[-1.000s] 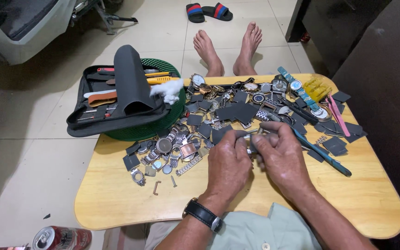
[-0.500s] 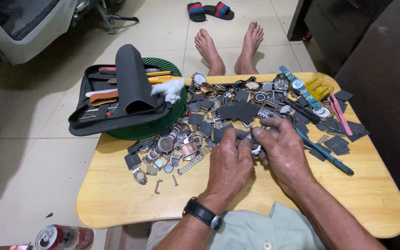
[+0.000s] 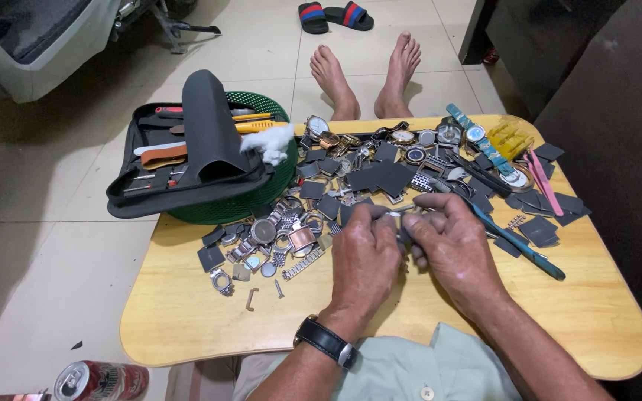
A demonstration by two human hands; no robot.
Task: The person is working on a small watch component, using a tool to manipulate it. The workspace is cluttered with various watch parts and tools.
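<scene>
Small metal part (image 3: pixel 394 214), maybe watch link, pinched between hands; watch parts (image 3: pixel 351 182) crowd behind

The left hand (image 3: pixel 365 256) and the right hand (image 3: pixel 451 249) now sit a little closer to the person than one second ago, more toward the bare part of the wooden table (image 3: pixel 187 312). The fingertips of both hands come together on a small metal piece (image 3: pixel 403 214), which shows more clearly between them than before. The whole scene also shifts slightly in view, because the head camera moves a bit.
</scene>
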